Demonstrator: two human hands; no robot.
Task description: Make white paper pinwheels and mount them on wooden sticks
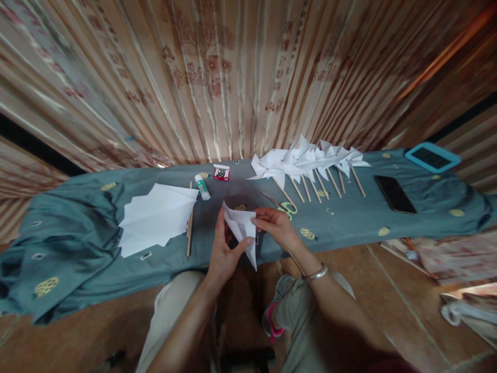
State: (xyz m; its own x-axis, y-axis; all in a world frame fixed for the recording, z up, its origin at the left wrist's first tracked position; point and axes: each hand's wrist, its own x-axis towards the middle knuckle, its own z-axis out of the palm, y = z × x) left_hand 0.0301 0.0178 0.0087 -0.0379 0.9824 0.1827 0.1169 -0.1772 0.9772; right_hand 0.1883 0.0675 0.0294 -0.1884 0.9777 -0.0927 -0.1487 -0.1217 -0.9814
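A folded white paper pinwheel (pixel 241 224) is held between both hands above the table's near edge. My left hand (pixel 226 254) grips its left side, the thumb pressing on the lower front. At its upper right corner, my right hand (pixel 276 226) pinches the paper, with a stick apparently running down behind the wrist. Just beyond the right hand lie scissors (pixel 287 208) with green handles. White paper sheets (pixel 157 220) are stacked to the left, beside a few thin wooden sticks (pixel 190 228).
Several finished paper pinwheels (pixel 306 160) on sticks lie in a row at the back right. A glue stick (pixel 202 187) and a small red box (pixel 221 173) of pins stand behind the hands. A phone (pixel 395 194) and a blue-framed tablet (pixel 433 157) rest at the right.
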